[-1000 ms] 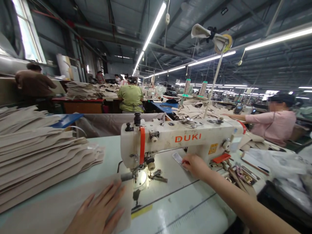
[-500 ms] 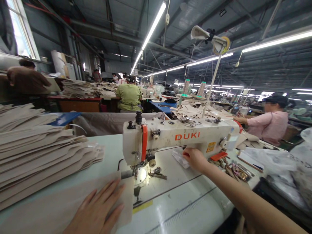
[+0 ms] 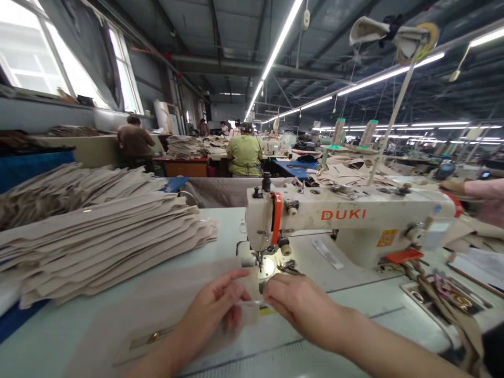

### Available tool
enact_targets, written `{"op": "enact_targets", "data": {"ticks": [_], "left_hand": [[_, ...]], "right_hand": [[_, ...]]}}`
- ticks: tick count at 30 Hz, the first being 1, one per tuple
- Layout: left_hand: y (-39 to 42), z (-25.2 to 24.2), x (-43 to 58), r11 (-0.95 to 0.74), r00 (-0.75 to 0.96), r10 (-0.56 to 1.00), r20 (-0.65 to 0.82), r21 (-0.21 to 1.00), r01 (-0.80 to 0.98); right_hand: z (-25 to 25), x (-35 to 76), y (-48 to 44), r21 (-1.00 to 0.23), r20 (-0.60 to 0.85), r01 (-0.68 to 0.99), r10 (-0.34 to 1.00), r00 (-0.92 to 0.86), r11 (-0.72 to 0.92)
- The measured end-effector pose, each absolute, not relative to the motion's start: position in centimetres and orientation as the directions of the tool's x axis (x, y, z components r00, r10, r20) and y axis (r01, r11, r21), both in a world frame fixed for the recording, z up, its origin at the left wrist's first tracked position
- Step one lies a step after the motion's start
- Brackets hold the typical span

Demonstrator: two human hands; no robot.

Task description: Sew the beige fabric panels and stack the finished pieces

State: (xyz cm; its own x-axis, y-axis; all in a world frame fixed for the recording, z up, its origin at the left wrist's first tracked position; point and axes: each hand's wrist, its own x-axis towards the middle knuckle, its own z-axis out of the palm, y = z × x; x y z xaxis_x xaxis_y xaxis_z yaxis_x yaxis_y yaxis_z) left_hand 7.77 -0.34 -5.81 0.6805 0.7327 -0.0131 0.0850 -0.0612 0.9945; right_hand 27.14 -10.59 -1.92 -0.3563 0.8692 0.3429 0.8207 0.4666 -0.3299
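The right hand (image 3: 305, 307) has left the small clear strip (image 3: 327, 254) lying by the DUKI sewing machine (image 3: 350, 223) and joined the left hand (image 3: 212, 310), both now pinching the beige fabric piece (image 3: 157, 310) just before the presser foot (image 3: 260, 261).

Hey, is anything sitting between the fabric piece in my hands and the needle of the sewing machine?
Nothing visible. The left hand and right hand pinch the edge of the fabric piece just in front of the needle of the sewing machine; the lit plate between them looks bare.
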Motion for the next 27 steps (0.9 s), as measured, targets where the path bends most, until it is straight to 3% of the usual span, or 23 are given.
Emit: {"op": "enact_targets", "data": {"ticks": [3, 7, 12, 16, 20, 23, 27], "left_hand": [[0.2, -5.6, 7.7, 0.055, 0.662, 0.745, -0.083, 0.997, 0.063], [0.4, -5.3, 7.5, -0.031, 0.614, 0.789, -0.012, 0.998, 0.06], [0.1, -5.0, 7.2, -0.371, 0.51, 0.831, 0.222, 0.904, 0.212], [0.2, -5.3, 6.9, -0.63, 0.488, 0.749, 0.448, 0.71, 0.316], [0.3, -5.9, 6.8, -0.881, 0.536, 0.469, 0.702, 0.334, 0.334], [0.0, -5.9, 7.1, -0.949, 0.643, 0.282, 0.712, 0.109, 0.295], [-0.4, -5.6, 7.5, -0.964, 0.699, 0.222, 0.68, 0.044, 0.264]], "right_hand": [[-2.6, 25.7, -8.8, -0.327, 0.403, 0.78, 0.825, -0.396, 0.533], [-3.9, 25.6, -7.7, -0.639, 0.445, 0.613, 0.873, -0.197, 0.464], [-6.4, 26.5, -6.9, -0.957, 0.148, 0.26, 0.987, 0.065, 0.127], [-7.6, 26.9, -6.0, -0.998, 0.063, 0.027, 0.992, 0.109, 0.06], [-7.9, 26.4, -4.9, -0.996, 0.079, -0.019, 0.988, 0.134, 0.082], [-8.1, 25.8, -4.5, -0.996, 0.072, -0.042, 0.99, 0.119, 0.077], [-8.3, 25.3, -4.4, -0.998, 0.063, -0.025, 0.993, 0.098, 0.066]]}}
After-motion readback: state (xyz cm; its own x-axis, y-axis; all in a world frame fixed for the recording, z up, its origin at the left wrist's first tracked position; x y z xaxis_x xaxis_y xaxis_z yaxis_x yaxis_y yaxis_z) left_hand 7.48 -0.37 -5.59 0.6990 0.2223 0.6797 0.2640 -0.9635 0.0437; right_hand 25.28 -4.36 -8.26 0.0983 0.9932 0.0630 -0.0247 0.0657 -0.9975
